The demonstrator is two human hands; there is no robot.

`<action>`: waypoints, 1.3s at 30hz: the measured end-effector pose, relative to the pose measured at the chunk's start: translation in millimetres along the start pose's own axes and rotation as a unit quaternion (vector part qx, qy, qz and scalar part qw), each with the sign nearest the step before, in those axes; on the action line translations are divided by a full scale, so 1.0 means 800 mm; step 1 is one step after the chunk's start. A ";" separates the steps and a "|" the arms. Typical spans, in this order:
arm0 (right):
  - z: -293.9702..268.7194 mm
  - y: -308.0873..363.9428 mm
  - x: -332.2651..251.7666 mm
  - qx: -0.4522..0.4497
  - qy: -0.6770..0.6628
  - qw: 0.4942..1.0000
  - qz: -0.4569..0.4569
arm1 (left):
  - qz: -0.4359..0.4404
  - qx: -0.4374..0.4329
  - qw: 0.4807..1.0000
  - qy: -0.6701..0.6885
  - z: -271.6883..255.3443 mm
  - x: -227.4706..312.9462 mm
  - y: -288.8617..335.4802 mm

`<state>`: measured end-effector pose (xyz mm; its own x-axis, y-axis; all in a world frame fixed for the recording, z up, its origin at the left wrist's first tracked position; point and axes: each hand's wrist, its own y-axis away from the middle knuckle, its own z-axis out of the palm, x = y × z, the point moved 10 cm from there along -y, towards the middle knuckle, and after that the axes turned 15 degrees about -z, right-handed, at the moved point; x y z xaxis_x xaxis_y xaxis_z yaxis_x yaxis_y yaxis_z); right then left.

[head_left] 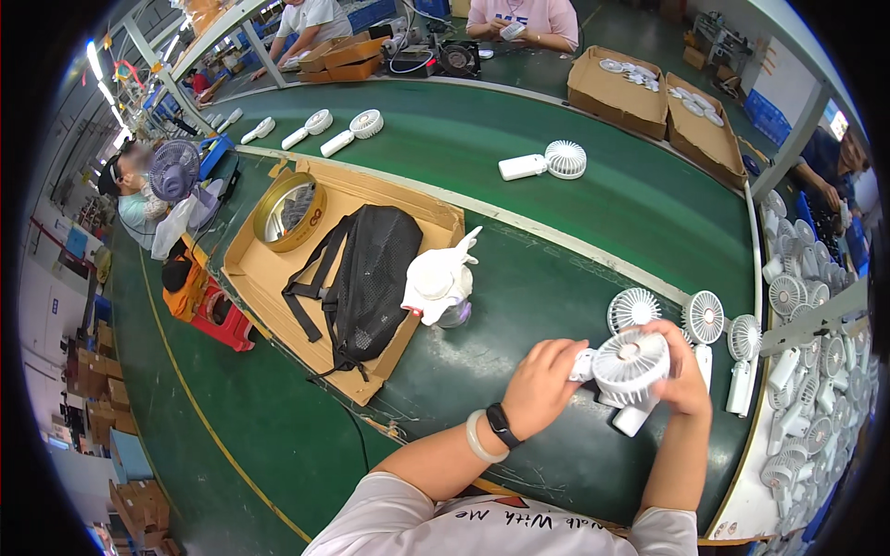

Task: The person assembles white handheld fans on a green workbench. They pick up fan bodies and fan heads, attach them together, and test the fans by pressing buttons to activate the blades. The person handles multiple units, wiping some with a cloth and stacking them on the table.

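Observation:
A white handheld fan (631,363) is held between my two hands above the dark green bench. My left hand (542,385), with a bangle and a black band on its wrist, is closed round the fan's handle. The fingers of my right hand (684,375) curl round the far right side of its caged head. Just beyond and to the right lie more white handheld fans, one (633,308) behind the held one, another (704,320) beside my right hand, and a third (743,352) farther right. A white handle (633,419) shows beneath the held fan.
A green conveyor belt (445,130) carries several fans beyond the bench. At left, a cardboard tray (436,218) holds a black mesh bag (375,278) and a round tin (311,218). A white-wrapped container (438,283) stands nearby. Many fans (797,435) are piled at right. Other people work around the belt.

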<state>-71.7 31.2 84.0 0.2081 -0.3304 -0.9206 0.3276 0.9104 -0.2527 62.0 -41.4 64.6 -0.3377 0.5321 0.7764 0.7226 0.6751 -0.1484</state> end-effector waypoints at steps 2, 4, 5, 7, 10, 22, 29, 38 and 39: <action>0.003 -0.002 0.008 0.068 -0.161 0.982 -0.071 | -0.065 -0.046 0.983 0.163 0.007 -0.016 -0.003; 0.013 0.003 0.040 0.119 -0.269 0.954 -0.056 | -0.162 -0.133 0.876 0.434 0.037 -0.034 0.004; 0.024 0.007 0.052 0.129 -0.256 0.957 -0.049 | -0.159 -0.210 0.808 0.527 0.046 -0.025 0.008; 0.058 0.012 0.069 0.113 -0.150 0.982 -0.013 | -0.114 -0.279 0.703 0.644 0.040 -0.007 0.016; 0.085 0.026 0.103 0.067 -0.200 0.974 0.086 | -0.054 -0.348 0.669 0.655 0.030 0.025 0.018; 0.060 0.005 0.071 0.098 -0.451 0.887 0.010 | -0.213 -0.224 0.679 0.666 0.053 -0.038 0.000; 0.072 0.028 0.127 0.108 -0.316 0.936 0.112 | -0.077 -0.340 0.644 0.681 0.043 0.005 0.014; 0.079 0.038 0.140 0.023 -0.522 0.849 0.071 | -0.169 -0.319 0.666 0.653 0.073 -0.015 0.010; 0.073 0.034 0.139 0.043 -0.492 0.866 0.070 | -0.185 -0.305 0.679 0.642 0.077 -0.025 0.010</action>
<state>14.2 4.4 -7.4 0.9231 -0.3086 -0.2293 0.2939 0.9510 -0.0963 37.2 -15.5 10.1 -0.0430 -0.7646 0.6431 0.9792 0.0953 0.1789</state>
